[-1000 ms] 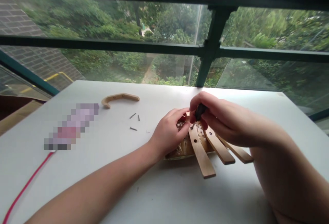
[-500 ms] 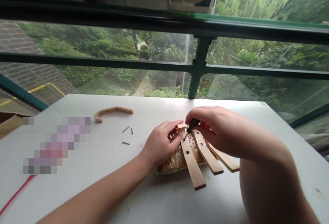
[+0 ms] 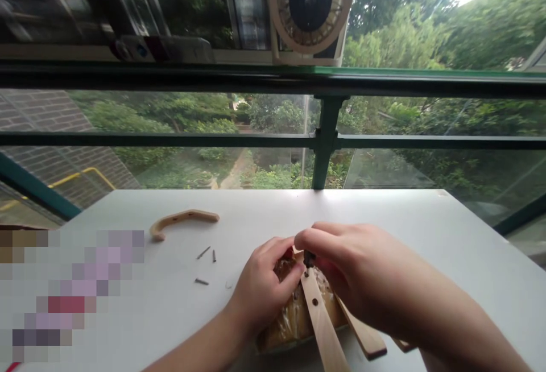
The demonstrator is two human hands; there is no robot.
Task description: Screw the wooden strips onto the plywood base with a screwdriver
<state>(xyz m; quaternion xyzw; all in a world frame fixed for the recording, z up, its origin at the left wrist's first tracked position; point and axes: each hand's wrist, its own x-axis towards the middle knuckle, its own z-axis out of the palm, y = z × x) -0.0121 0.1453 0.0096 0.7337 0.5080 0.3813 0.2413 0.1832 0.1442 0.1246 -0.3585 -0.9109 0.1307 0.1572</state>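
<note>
My right hand [image 3: 354, 269] is closed around a small black-handled screwdriver [image 3: 309, 258], whose tip points down at the upper hole of a pale wooden hook [image 3: 323, 321]. A second dark hole shows lower on that hook. My left hand [image 3: 262, 275] curls around the hook's far end, thumb on the near side and fingers behind. Beneath lies a brown block wrapped in clear plastic [image 3: 294, 318]. Two more wooden pieces, a middle one [image 3: 367, 338] and a right one [image 3: 403, 344], stick out from under my right hand and forearm, which hide most of them.
A loose curved wooden hook [image 3: 187, 217] lies at the left of the white table [image 3: 170, 326]. Near it are three screws [image 3: 202, 281]. A pixelated purple object [image 3: 81, 292] is at far left. Behind the table stand a green railing [image 3: 326, 133] and a round fan [image 3: 311, 2].
My view has tilted up, so the table sits lower in the picture. The screwdriver stands more upright, and my right hand covers more of the middle and right wooden pieces.
</note>
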